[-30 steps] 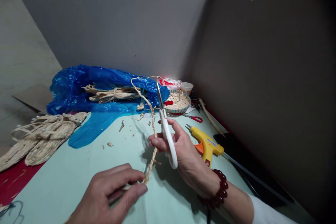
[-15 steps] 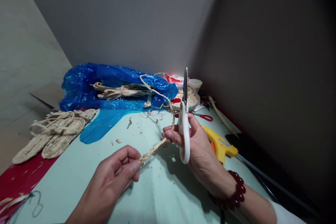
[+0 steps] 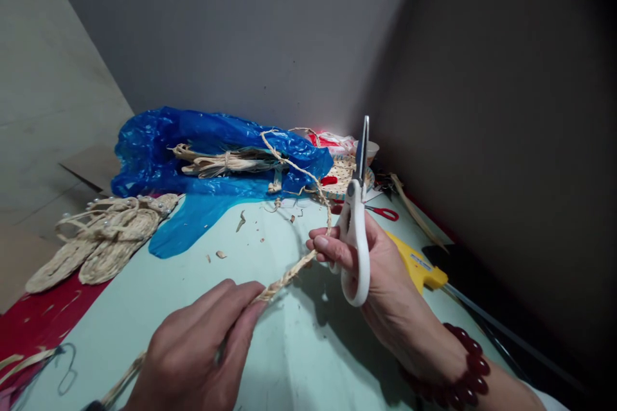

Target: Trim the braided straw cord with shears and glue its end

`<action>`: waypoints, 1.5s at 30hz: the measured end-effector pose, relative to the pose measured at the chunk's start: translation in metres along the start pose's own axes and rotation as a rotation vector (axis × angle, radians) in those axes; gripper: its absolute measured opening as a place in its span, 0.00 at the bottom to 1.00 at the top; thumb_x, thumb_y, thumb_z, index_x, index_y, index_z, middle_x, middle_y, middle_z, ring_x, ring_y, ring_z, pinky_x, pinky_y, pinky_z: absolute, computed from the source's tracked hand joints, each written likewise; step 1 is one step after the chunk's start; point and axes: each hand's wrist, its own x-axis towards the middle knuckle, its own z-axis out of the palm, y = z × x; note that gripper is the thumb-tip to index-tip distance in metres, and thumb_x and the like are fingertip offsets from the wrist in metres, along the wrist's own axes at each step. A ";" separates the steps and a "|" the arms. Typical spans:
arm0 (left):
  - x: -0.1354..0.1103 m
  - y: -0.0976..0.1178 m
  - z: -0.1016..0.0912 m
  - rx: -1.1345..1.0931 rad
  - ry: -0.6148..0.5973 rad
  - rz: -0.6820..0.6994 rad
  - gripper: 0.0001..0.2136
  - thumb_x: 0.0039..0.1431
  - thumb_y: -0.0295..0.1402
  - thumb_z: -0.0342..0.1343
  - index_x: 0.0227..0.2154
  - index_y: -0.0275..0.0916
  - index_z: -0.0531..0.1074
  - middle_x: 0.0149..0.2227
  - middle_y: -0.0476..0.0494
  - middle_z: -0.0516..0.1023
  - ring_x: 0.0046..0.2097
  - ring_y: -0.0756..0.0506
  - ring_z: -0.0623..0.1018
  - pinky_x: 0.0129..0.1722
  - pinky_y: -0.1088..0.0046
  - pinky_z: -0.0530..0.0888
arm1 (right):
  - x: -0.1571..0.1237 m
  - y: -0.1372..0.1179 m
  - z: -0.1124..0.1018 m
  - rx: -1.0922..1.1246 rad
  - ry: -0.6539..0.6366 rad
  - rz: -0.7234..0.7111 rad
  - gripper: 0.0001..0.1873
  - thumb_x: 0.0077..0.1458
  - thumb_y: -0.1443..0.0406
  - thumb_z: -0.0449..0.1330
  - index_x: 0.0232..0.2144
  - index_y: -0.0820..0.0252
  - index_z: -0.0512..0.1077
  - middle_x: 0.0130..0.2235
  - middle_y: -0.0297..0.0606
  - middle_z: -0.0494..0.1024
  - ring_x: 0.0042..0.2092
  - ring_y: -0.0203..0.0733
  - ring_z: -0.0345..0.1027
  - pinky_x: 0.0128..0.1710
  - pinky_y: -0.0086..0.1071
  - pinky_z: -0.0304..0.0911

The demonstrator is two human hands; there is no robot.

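A twisted straw cord (image 3: 292, 271) runs between my two hands in the head view. My left hand (image 3: 207, 334) pinches its near end between thumb and fingers. My right hand (image 3: 371, 257) grips the cord further along, between thumb and fingertips, and also carries white-handled scissors (image 3: 357, 231) with the blades pointing up and nearly closed. Past my right hand, the cord loops up and back over the blue plastic bag (image 3: 144, 154). Behind my left wrist another straw strand (image 3: 124, 377) sticks out.
A straw bundle (image 3: 226, 162) lies on the bag. Woven straw sandals (image 3: 116, 234) are at left. A yellow glue gun (image 3: 427, 270) lies beyond my right wrist. Red-handled scissors (image 3: 384, 212), a woven basket (image 3: 344, 173) and a cup (image 3: 373, 151) stand farther back. Straw scraps (image 3: 220, 255) dot the pale green tabletop.
My left hand has turned over, its back now facing up, and a straw strand shows behind its wrist. My right hand, with scissors and cord, appears slightly further right.
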 end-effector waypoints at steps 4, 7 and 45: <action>-0.001 -0.008 0.000 0.177 -0.034 0.175 0.10 0.63 0.26 0.52 0.46 0.36 0.69 0.37 0.36 0.84 0.36 0.41 0.82 0.36 0.69 0.72 | -0.001 -0.002 0.001 0.034 0.021 0.021 0.27 0.43 0.68 0.73 0.43 0.56 0.65 0.30 0.30 0.79 0.29 0.32 0.69 0.32 0.23 0.65; 0.008 -0.004 -0.002 0.056 -0.062 0.134 0.09 0.64 0.25 0.50 0.45 0.40 0.67 0.35 0.42 0.81 0.36 0.44 0.81 0.34 0.72 0.71 | -0.002 -0.001 0.000 0.040 0.033 0.030 0.28 0.41 0.68 0.74 0.43 0.56 0.65 0.30 0.30 0.80 0.30 0.32 0.70 0.31 0.22 0.66; 0.035 0.017 -0.030 -0.963 0.131 -0.934 0.13 0.48 0.45 0.65 0.29 0.41 0.75 0.19 0.52 0.73 0.19 0.56 0.60 0.17 0.80 0.56 | -0.015 -0.002 -0.021 -1.275 -0.406 -0.952 0.32 0.50 0.73 0.53 0.59 0.59 0.56 0.30 0.39 0.74 0.30 0.45 0.69 0.26 0.35 0.63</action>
